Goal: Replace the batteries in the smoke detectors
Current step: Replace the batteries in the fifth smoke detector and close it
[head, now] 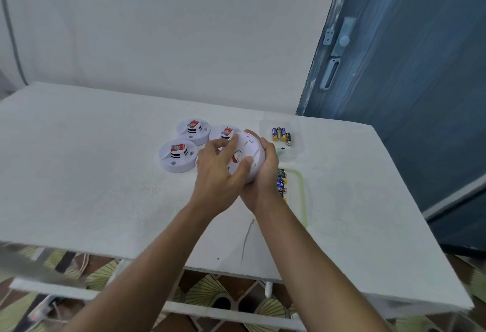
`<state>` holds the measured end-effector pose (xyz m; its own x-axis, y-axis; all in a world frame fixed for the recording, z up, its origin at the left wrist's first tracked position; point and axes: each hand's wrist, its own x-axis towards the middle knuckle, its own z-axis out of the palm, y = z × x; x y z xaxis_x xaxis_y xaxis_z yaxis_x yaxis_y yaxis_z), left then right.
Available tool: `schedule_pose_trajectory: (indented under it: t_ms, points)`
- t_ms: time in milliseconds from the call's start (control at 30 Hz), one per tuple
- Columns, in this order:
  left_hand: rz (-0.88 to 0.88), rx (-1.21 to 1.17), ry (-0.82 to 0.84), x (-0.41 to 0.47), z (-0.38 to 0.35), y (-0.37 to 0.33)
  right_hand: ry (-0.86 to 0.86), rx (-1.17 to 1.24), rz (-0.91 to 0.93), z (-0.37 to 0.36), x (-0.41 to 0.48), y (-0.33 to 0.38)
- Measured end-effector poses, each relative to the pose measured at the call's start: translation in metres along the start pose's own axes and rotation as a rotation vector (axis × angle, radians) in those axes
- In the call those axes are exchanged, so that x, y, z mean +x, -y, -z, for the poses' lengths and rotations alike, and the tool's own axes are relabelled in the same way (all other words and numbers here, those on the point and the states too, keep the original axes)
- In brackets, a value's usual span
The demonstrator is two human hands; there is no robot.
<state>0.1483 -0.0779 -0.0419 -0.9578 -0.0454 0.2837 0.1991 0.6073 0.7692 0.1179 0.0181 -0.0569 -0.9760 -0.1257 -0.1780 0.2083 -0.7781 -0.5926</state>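
A person's left hand (219, 174) and right hand (264, 174) grip a white detector (248, 147) at the centre of the frame, holding it tilted above a white table (79, 174). The left hand's fingers curl across its face, thumb pressed near a red patch. The right hand cups its rim from the right and from below. Just left of the hands, three other detectors (175, 159) lie flat on the table in a tight cluster, each with a red battery (178, 147) on top. Just right of the hands, a clear tray (265, 126) holds a row of cells (281, 134). Lower in the frame, partly hidden by the right wrist, a green tray (302, 187) holds dark batteries (281, 174). A blue door (407, 68) fills the upper right, and a pale wall (184, 29) spans the upper left.
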Motion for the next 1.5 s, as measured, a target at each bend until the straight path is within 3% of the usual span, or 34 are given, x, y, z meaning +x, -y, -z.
schedule_pose_trajectory:
  t_ms: [367,867,1100,1267,1400,1500]
  points:
    - [-0.032,-0.074,0.020,0.007,0.004,0.007,0.028,-0.043,-0.052,-0.002,0.004,0.010]
    - [-0.150,0.102,0.170,0.013,0.012,0.009,0.079,-0.078,-0.299,0.012,0.008,0.025]
    - [-0.088,-0.110,0.247,0.021,0.030,0.025,-0.032,-0.072,-0.333,0.016,0.008,0.029]
    - [-0.393,-0.011,0.283,0.009,0.030,0.033,-0.098,-0.041,-0.316,0.011,0.005,0.029]
    - [-0.471,0.046,0.146,0.005,0.024,0.036,-0.147,-0.055,-0.311,0.009,0.004,0.029]
    - [-0.388,0.047,0.070,0.005,0.025,0.032,-0.155,-0.196,-0.293,0.009,0.005,0.029]
